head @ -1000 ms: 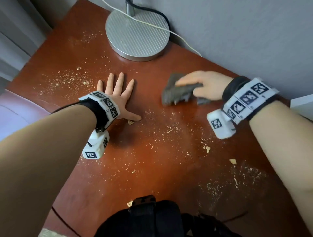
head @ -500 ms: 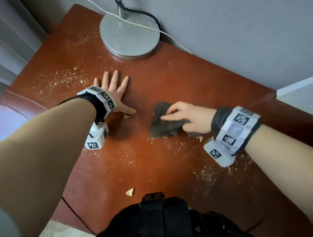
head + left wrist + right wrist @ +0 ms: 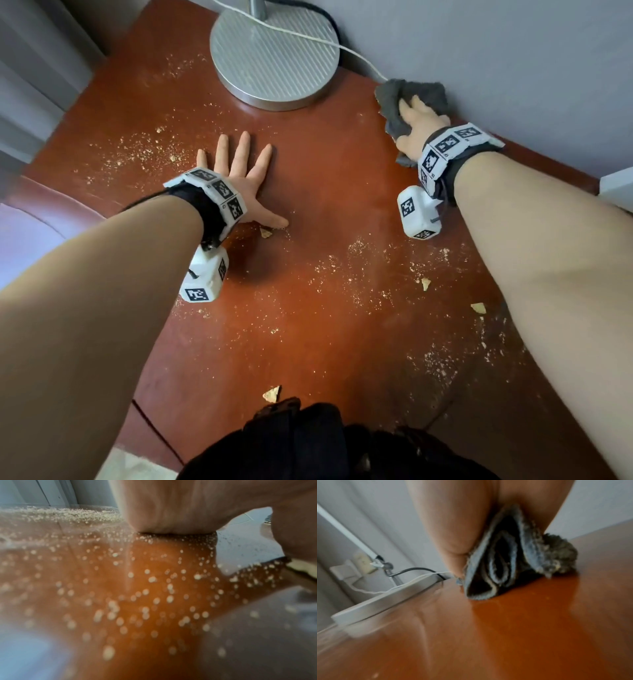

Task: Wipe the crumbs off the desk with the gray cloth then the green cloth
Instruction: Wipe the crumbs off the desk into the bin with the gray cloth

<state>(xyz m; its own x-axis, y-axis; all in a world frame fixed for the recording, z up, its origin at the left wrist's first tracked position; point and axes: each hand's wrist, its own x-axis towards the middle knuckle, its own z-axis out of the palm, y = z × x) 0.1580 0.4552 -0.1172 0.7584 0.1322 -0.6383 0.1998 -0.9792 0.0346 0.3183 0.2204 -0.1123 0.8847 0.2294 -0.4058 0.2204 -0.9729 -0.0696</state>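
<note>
My right hand (image 3: 416,120) grips the bunched gray cloth (image 3: 424,94) and presses it on the red-brown desk (image 3: 325,171) at the far right, against the wall. In the right wrist view the gray cloth (image 3: 496,563) is folded up under my palm. My left hand (image 3: 239,168) lies flat on the desk with fingers spread, holding nothing. Fine crumbs (image 3: 356,270) are scattered across the middle and right, and another crumb patch (image 3: 137,150) lies left of my left hand. The left wrist view shows blurred crumbs (image 3: 145,595) under my palm. No green cloth is in view.
A round silver lamp base (image 3: 274,54) stands at the back, just left of the cloth, with a white cable (image 3: 359,58) running across it to the wall. Larger chip pieces (image 3: 272,394) lie near the front edge and at the right (image 3: 478,307).
My right hand has swept the gray cloth from the middle of the desk back and to the right, up to the wall beside the lamp base. My left hand has stayed flat in place.
</note>
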